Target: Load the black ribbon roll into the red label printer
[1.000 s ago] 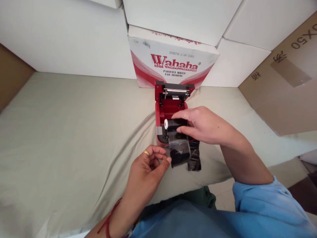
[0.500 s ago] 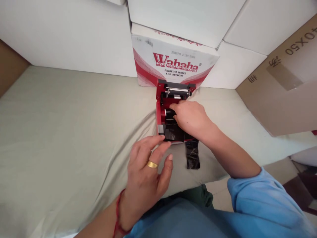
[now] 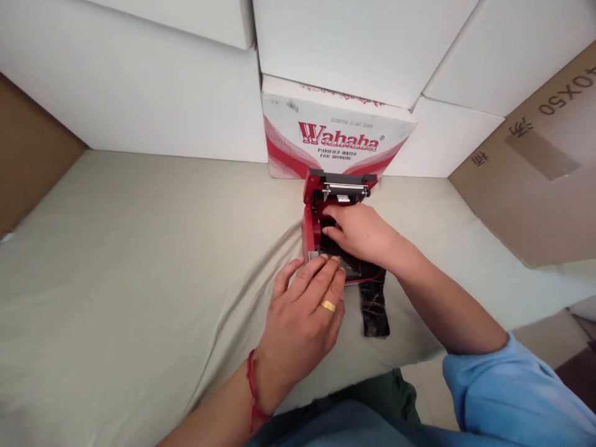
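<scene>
A small red and black printer (image 3: 309,230) stands on the cloth with its lid (image 3: 344,180) raised, showing a metal rod and a roller. My right hand (image 3: 361,233) reaches into its bay from the right. The thumb and index finger are bent round a dark roll of black ribbon, mostly hidden by the hand. My left hand (image 3: 310,307), wearing a gold ring, lies with its fingers stretched over the front edge, touching the black film there. A crinkled black ribbon strip (image 3: 375,310) hangs from the printer's front onto the cloth.
Behind the printer stands a red and white water carton (image 3: 339,136), against stacked white boxes (image 3: 177,105). A brown cardboard box (image 3: 540,205) is on the right, another (image 3: 32,149) at the far left. Pale green cloth (image 3: 162,248) with folds covers the surface.
My left hand has moved forward and right, its fingers now lying over the printer's front edge. My right hand stays in the bay, lower round the roll. The whole view has shifted slightly.
</scene>
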`<state>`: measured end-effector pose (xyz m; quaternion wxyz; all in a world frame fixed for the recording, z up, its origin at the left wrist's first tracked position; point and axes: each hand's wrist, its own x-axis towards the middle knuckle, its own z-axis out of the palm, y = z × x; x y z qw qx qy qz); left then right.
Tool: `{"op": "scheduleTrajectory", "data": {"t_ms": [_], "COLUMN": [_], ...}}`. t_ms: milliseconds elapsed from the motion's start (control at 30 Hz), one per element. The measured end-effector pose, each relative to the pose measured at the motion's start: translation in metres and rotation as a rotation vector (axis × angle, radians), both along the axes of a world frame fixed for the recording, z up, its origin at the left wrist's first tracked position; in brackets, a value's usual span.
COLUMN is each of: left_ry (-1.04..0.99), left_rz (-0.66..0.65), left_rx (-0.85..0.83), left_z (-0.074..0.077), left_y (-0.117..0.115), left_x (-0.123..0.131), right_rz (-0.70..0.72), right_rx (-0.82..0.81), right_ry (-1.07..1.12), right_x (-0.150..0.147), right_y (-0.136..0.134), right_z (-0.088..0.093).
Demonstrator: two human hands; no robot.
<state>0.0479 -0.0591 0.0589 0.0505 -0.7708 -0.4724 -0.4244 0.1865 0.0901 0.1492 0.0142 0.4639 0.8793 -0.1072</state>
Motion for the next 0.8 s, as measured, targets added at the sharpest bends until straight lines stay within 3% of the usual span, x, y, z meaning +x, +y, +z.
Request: {"op": "scheduleTrajectory", "data": {"t_ms": [67,167,333,533,700,800], "left_ry": [0.04,0.071,0.025,0.019,0.082,0.093], "left_rz": [0.025,0.018,0.014,0.016,-0.036,-0.056], "left_rx": [0.037,0.06,0.074,0.144,0.135,0.148], "left_z": [0.002,0.004,0.003,0.002,-0.005,-0.009], "left_y": [0.001,0.001,-0.001,0.0,0.006,0.008], "left_x": [0.0,-0.001,-0.006,-0.011,-0.013,-0.016], "right_rz": [0.079,0.263,0.465,0.464,0.461,0.228], "right_rx": [0.016,0.177,0.288,0.318,0.288,0.19], "right_ry": [0.234,0.543,0.539,0.588,0.651,0.835], "right_x": [0.022,0.059,0.101,0.111,0.111,0.108], "right_y": [-0.013,-0.043,-0.074,-0.073,-0.074,-0.05], "right_z": [-0.002,-0.01,-0.04,-0.064,-0.058,-0.044]}}
